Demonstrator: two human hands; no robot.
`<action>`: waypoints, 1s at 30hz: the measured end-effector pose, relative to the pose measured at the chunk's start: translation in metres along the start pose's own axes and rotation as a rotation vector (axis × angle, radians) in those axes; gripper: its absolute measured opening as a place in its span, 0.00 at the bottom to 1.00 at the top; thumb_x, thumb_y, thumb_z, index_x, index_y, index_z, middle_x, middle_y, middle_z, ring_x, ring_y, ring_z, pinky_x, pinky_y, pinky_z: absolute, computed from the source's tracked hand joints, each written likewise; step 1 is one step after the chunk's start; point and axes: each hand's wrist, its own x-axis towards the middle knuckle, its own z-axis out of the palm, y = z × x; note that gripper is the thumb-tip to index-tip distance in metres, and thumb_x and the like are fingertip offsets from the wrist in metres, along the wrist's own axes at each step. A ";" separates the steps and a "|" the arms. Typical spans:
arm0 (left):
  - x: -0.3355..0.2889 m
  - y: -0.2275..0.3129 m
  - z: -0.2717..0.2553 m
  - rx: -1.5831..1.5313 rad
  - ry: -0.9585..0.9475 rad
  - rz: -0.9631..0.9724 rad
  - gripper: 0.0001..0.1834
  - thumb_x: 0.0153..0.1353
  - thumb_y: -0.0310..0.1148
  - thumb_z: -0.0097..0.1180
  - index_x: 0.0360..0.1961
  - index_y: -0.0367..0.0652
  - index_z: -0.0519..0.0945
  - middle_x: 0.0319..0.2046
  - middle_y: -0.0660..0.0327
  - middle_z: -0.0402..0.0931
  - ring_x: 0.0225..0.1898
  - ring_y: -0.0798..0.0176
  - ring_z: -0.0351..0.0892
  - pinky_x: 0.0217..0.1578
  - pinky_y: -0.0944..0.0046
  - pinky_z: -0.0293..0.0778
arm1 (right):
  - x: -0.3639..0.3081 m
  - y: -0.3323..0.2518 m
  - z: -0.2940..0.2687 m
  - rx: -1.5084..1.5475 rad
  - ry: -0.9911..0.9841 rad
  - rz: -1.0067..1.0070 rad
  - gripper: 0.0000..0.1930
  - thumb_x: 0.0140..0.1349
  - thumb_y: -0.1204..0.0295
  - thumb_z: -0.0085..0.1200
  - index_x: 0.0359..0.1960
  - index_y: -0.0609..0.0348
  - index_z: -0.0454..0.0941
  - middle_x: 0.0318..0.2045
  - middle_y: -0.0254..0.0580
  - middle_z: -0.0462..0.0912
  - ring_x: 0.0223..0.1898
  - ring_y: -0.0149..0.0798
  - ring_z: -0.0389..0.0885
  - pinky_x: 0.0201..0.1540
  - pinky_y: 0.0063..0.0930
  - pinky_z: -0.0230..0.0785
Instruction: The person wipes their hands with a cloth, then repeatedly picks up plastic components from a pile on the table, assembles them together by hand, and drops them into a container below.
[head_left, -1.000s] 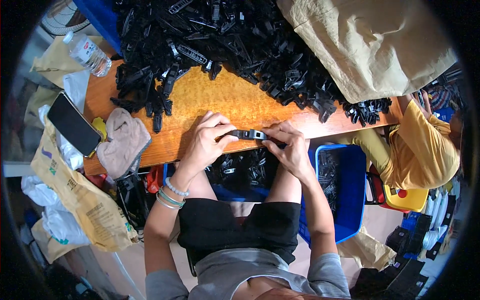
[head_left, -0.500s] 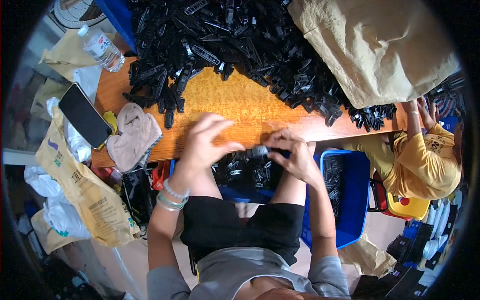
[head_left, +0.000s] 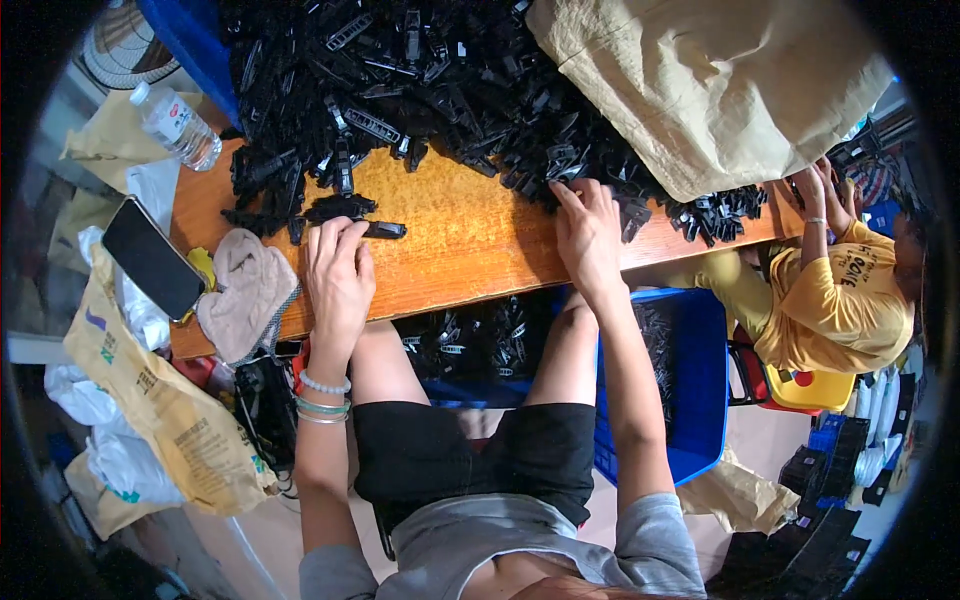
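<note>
A large heap of black plastic parts (head_left: 450, 95) covers the far side of the wooden table (head_left: 450, 235). At the heap's left front, my left hand (head_left: 338, 272) rests with bent fingers on one end of a long black plastic part (head_left: 385, 230), whose other end sticks out to the right. My right hand (head_left: 590, 240) reaches over the table to the front edge of the heap. Its fingers are bent among the dark parts, and what they pinch, if anything, is hidden.
A brown sack (head_left: 720, 90) lies over the heap's right side. At left are a phone (head_left: 153, 258), a water bottle (head_left: 178, 126) and a beige cloth (head_left: 248, 290). A blue bin (head_left: 700, 400) stands beside my right leg. A person in yellow (head_left: 840, 310) works at right.
My hands have parted from around a small dark piece above my lap. The left has gone onto the table's left side, the right up to the heap. The view has shifted slightly.
</note>
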 end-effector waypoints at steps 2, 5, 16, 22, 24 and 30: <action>-0.002 0.001 0.002 0.014 -0.033 0.029 0.09 0.53 0.23 0.61 0.37 0.34 0.78 0.40 0.51 0.74 0.44 0.49 0.73 0.46 0.53 0.71 | -0.005 -0.006 0.001 0.016 -0.033 -0.002 0.17 0.56 0.77 0.54 0.49 0.58 0.79 0.44 0.46 0.76 0.47 0.48 0.72 0.50 0.39 0.66; -0.004 0.012 0.014 -0.117 -0.097 0.064 0.10 0.53 0.23 0.62 0.37 0.34 0.78 0.40 0.51 0.75 0.44 0.48 0.74 0.47 0.52 0.72 | -0.010 -0.006 0.011 0.024 -0.065 0.002 0.17 0.58 0.78 0.54 0.50 0.60 0.78 0.48 0.50 0.75 0.49 0.51 0.74 0.52 0.39 0.68; -0.008 0.038 0.028 -0.393 -0.152 0.049 0.12 0.50 0.19 0.62 0.38 0.32 0.79 0.38 0.50 0.75 0.42 0.47 0.74 0.44 0.54 0.73 | -0.040 -0.032 0.009 0.922 -0.080 0.392 0.17 0.60 0.79 0.58 0.52 0.61 0.77 0.41 0.51 0.85 0.42 0.42 0.86 0.43 0.30 0.77; -0.007 0.037 0.027 -0.421 -0.143 0.052 0.12 0.49 0.18 0.64 0.37 0.32 0.82 0.35 0.53 0.77 0.40 0.52 0.76 0.42 0.59 0.74 | -0.029 -0.054 0.009 0.874 -0.197 0.218 0.14 0.53 0.78 0.64 0.44 0.64 0.83 0.33 0.42 0.80 0.38 0.35 0.75 0.45 0.27 0.66; -0.009 0.035 0.028 -0.440 -0.127 0.084 0.12 0.50 0.16 0.62 0.38 0.31 0.82 0.34 0.53 0.78 0.39 0.52 0.76 0.41 0.59 0.74 | -0.027 -0.045 0.010 0.735 -0.234 0.150 0.14 0.53 0.76 0.64 0.42 0.63 0.84 0.30 0.41 0.80 0.36 0.39 0.75 0.46 0.29 0.64; -0.012 0.042 0.021 -0.414 -0.139 0.103 0.16 0.52 0.16 0.58 0.45 0.30 0.80 0.34 0.51 0.76 0.39 0.49 0.75 0.41 0.55 0.74 | -0.024 -0.043 0.015 0.651 -0.203 0.031 0.11 0.51 0.71 0.65 0.38 0.59 0.86 0.32 0.37 0.80 0.40 0.40 0.73 0.45 0.35 0.58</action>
